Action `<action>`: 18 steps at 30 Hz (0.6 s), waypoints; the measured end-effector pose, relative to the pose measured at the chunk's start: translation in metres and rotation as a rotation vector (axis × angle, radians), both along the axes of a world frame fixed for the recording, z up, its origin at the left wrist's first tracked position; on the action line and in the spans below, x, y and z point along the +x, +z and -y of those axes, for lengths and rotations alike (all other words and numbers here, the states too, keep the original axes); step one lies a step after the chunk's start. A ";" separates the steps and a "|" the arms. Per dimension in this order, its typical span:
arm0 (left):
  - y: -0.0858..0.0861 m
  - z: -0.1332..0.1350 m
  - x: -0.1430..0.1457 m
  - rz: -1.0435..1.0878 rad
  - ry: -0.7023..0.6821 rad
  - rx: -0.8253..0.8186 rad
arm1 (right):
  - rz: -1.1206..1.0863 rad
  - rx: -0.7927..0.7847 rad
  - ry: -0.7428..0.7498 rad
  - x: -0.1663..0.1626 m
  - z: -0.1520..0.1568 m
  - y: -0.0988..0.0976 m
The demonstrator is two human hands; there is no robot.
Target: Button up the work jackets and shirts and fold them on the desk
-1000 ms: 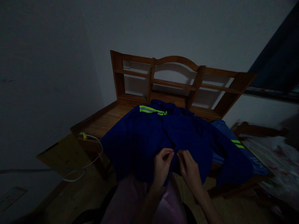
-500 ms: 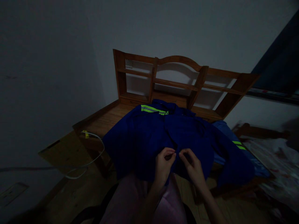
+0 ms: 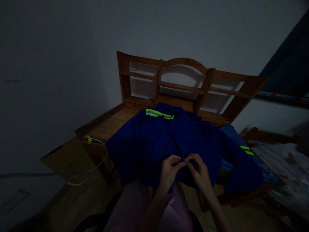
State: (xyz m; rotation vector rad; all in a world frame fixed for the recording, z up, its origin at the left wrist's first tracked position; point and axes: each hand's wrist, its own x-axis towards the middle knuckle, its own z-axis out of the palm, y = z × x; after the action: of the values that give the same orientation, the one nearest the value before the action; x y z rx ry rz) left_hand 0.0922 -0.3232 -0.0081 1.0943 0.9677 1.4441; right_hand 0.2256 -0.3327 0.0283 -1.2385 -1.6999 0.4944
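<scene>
A dark blue work jacket with yellow-green reflective stripes lies spread over the desk, its collar toward the shelf and its lower hem hanging over the front edge. My left hand pinches the jacket's front edge near the hem, thumb and forefinger together. Right beside it, my right hand pinches the other front edge, so the fingertips of both hands nearly touch. Whether a button or zip lies between the fingers is too dark to see.
A wooden desk carries an open shelf rack along its back. A white cable with a yellow tag hangs off the left corner. Blue folded cloth lies under the right sleeve. Whitish bedding is at the right.
My left thumb has shifted right, closing the small gap to the right hand's fingertips. The right hand stays nearly in place, and the jacket lies as before.
</scene>
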 end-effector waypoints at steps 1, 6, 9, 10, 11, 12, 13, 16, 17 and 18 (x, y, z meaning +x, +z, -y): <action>0.000 0.000 -0.001 0.001 -0.013 0.000 | 0.007 0.009 0.005 0.001 0.000 0.000; 0.004 -0.001 -0.008 -0.067 -0.102 0.049 | 0.041 0.002 0.012 0.004 -0.001 0.001; 0.005 -0.002 -0.011 -0.165 -0.080 0.095 | 0.052 -0.003 0.016 0.004 -0.002 0.001; 0.005 -0.001 -0.011 -0.199 -0.056 0.111 | 0.059 0.002 0.015 0.004 -0.002 0.001; 0.006 -0.001 -0.011 -0.234 -0.030 0.127 | 0.068 0.010 0.011 0.004 -0.002 0.001; 0.006 0.000 -0.010 -0.264 -0.004 0.141 | 0.077 0.021 0.005 0.004 -0.003 0.000; 0.006 0.000 -0.009 -0.289 0.019 0.150 | 0.086 0.033 -0.003 0.004 -0.003 0.000; 0.008 0.003 -0.006 -0.324 0.065 0.144 | 0.104 0.056 -0.023 0.003 -0.003 -0.001; 0.008 0.004 -0.005 -0.325 0.070 0.135 | 0.106 0.060 -0.031 0.002 -0.003 -0.001; 0.009 0.004 -0.004 -0.320 0.072 0.124 | 0.106 0.071 -0.044 0.002 -0.002 -0.001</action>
State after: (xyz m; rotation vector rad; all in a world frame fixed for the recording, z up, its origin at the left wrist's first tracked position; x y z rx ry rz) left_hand 0.0878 -0.3273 0.0007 1.4254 1.1619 1.4278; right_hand 0.2272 -0.3306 0.0275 -1.2666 -1.7593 0.3442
